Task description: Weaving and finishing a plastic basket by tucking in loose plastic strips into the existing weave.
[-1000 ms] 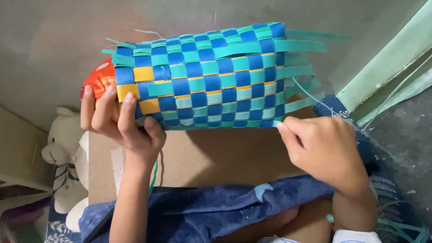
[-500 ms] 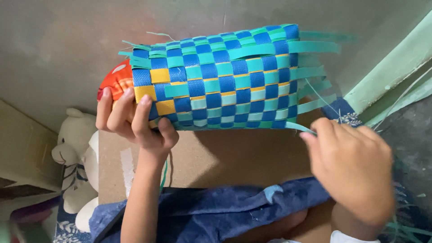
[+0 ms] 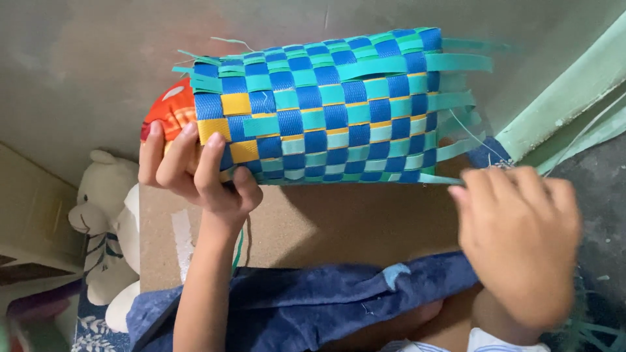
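Observation:
A woven basket (image 3: 326,107) of blue, teal and yellow plastic strips lies on its side over a brown board (image 3: 339,225). Loose teal strip ends stick out of its right side. My left hand (image 3: 195,173) grips the basket's left end, fingers over the yellow squares, next to a red-orange object (image 3: 168,112) inside that end. My right hand (image 3: 518,238) is at the lower right, its fingertips pinching a teal strip (image 3: 438,178) that runs out from the basket's bottom edge.
A white teddy bear (image 3: 107,221) sits at the left of the board. Blue denim cloth (image 3: 313,303) covers my lap below it. A grey wall is behind, and a pale green frame (image 3: 567,98) slants at the right over dark floor.
My right hand has drawn away to the right and down, pulling the teal strip out along the basket's bottom edge. The left hand keeps its hold on the left end.

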